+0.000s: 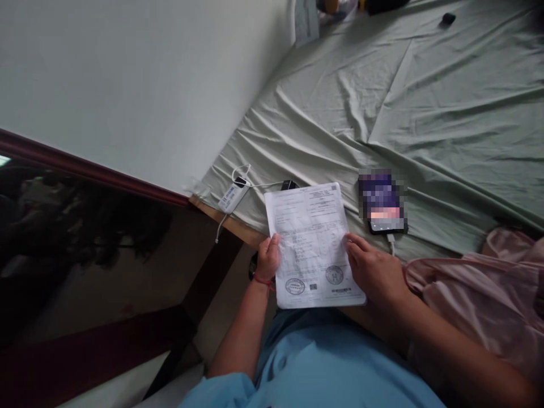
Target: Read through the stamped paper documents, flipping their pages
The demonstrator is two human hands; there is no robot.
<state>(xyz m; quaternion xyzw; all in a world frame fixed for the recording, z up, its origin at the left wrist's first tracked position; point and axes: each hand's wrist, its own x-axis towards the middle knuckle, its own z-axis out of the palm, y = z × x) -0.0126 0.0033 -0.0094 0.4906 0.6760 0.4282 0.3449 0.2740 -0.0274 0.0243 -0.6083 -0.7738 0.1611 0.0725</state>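
Head view, items listed by size. Bed (425,102): lying across the upper right, covered by a wrinkled pale green sheet. Wall (127,73): plain and pale, running along the bed's left side. Dark wooden frame (85,167): slanting below the wall at left. Pink cloth (488,294): bunching at the right edge, beside the right forearm. Blue garment (323,362): filling the bottom centre, worn by the person. Paper (312,243): a printed form with two round stamps near its lower edge, being held up over the near edge of the bed, between the two hands. Right hand (374,269): gripping the paper's right edge, its fingers closing on the sheet with the thumb on top. Left hand (267,258): gripping the paper's left edge, fingers curling behind and thumb pressing on the front; a red string is circling its wrist. Phone (382,204): lying on the sheet just right of the paper's top, screen lit, a white cable plugged in at its near end. White charger (232,195): resting near the bed's corner, left of the paper, its cable looping about it. Small dark object (447,18): sitting far up on the sheet.
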